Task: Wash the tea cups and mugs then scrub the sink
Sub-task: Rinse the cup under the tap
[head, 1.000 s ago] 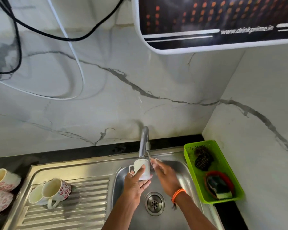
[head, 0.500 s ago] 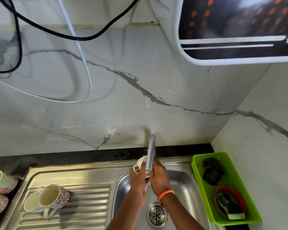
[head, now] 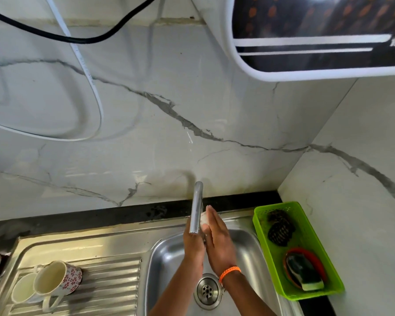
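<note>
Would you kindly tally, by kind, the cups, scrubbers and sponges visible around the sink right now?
Cups: 3, namely the floral mug and plain cup on the drainboard, and the white cup between both hands under the tap.
Dark scrubbers: 2, in the green basket.
Sponges: 1, in the red dish.
Total: 6

An item at the far left edge is too cropped to count.

Wall appliance [head: 328, 30]: white lettering cut off at edge, unreadable

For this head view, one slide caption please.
Both hands rub a white cup under the tap over the steel sink.
</note>
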The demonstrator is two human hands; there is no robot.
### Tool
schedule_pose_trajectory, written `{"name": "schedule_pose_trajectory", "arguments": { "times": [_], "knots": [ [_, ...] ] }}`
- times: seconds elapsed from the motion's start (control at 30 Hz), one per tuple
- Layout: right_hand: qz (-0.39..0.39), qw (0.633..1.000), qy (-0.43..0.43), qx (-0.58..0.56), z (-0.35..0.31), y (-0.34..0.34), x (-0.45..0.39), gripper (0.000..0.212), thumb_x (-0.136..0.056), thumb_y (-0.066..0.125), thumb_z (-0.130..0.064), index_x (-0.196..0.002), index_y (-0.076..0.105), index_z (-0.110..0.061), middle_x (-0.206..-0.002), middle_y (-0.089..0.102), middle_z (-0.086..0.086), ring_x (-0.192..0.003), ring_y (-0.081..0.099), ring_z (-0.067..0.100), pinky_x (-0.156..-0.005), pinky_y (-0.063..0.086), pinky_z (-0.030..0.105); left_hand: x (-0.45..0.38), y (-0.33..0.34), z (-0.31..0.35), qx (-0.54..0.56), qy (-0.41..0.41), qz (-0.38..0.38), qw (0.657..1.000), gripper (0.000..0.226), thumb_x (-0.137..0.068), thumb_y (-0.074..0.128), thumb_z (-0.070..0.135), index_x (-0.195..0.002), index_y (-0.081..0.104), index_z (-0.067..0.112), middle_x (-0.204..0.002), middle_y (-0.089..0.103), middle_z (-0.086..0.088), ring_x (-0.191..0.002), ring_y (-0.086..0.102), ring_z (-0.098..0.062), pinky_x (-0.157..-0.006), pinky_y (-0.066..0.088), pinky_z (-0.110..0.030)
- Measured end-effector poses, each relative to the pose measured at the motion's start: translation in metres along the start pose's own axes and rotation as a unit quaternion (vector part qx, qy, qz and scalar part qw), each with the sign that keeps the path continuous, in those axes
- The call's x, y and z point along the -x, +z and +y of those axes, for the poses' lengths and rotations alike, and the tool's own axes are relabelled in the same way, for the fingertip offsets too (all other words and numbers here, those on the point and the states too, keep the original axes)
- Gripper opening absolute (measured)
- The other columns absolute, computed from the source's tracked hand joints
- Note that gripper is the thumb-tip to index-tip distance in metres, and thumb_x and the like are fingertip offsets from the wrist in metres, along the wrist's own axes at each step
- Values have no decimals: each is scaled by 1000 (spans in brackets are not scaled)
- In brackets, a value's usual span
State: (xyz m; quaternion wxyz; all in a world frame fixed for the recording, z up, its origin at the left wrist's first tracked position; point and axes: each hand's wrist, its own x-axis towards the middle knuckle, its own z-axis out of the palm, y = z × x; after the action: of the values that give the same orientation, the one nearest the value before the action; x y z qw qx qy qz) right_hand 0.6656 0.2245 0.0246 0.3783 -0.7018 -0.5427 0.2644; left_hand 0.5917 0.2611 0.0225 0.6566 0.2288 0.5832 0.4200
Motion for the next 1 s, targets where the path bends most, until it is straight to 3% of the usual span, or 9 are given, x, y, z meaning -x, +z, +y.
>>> {"name": "schedule_pose_trajectory", "arguments": {
  "times": [0.13, 0.2, 0.27, 0.33, 0.4, 0.5, 0.63, 0.8, 1.0],
  "knots": [
    [-17, 988, 139, -62, -9, 2, -24, 44, -109, 38, -48, -147, 49, -29, -140, 63, -4, -131, 61, 18, -106, 50, 37, 2, -1, 3, -59, 54, -47, 996, 32, -107, 57, 11, -136, 65, 2, -104, 76, -3, -92, 73, -11, -71, 54, -14],
    [-4, 974, 189, -127, -14, 5, -34, 39, -109, 36, -52, -125, 62, -28, -116, 72, 0, -113, 67, 26, -95, 51, 37, -4, -11, -2, -95, 30, -45, 994, 30, -108, 41, -8, -130, 57, -20, -97, 67, -23, -79, 65, -12, -62, 48, -10],
    [-11, 963, 210, -167, -17, 10, -38, 41, -108, 35, -57, -116, 64, -30, -111, 70, -4, -109, 65, 21, -92, 47, 32, -11, -15, -7, -120, 5, -9, 993, 34, -106, 32, -11, -129, 47, -30, -110, 48, -53, -91, 63, -40, -68, 51, -15],
    [-9, 963, 199, -183, -18, 18, -38, 46, -104, 33, -67, -116, 61, -33, -113, 67, -5, -112, 64, 17, -95, 50, 35, -5, -12, 3, -93, 7, -2, 996, 42, -110, 32, -1, -147, 44, -16, -130, 50, -49, -123, 57, -53, -96, 55, -36],
    [23, 971, 188, -149, -15, 26, -36, 59, -95, 28, -81, -112, 60, -34, -111, 64, -4, -111, 62, 19, -98, 53, 44, -7, -12, 2, -70, 21, -39, 997, 45, -115, 34, 16, -158, 44, 10, -143, 59, -26, -133, 58, -38, -107, 52, -42],
    [61, 975, 178, -117, -9, 28, -33, 67, -93, 27, -83, -108, 62, -28, -106, 66, -3, -105, 63, 19, -96, 52, 44, -6, -8, 0, -40, -34, -12, 999, 39, -115, 39, 17, -143, 54, -5, -111, 69, -22, -104, 68, -31, -76, 58, -22],
    [52, 961, 198, -184, -12, 13, -26, 35, -108, 42, -52, -102, 67, -28, -99, 72, -6, -97, 68, 7, -97, 55, 40, -2, -2, -2, -32, -49, -46, 997, 30, -116, 39, 23, -122, 63, 7, -101, 67, -13, -96, 65, -21, -82, 55, -28],
    [-7, 946, 186, -266, -17, -11, -23, 41, -112, 37, -37, -102, 73, -20, -86, 77, -6, -82, 73, -2, -70, 54, 12, -10, 5, 11, 32, -60, -37, 997, 36, -116, 40, 28, -104, 71, 13, -79, 77, -4, -70, 74, -14, -58, 59, -26],
    [-50, 922, 227, -311, -19, -5, -21, 39, -108, 42, -51, -100, 73, -27, -91, 80, -5, -89, 76, 5, -73, 58, 19, -12, -3, 24, 117, -119, -90, 982, 56, -106, 44, 57, -98, 70, 9, -75, 68, -10, -62, 67, -23, -56, 55, -30]
  ]
}}
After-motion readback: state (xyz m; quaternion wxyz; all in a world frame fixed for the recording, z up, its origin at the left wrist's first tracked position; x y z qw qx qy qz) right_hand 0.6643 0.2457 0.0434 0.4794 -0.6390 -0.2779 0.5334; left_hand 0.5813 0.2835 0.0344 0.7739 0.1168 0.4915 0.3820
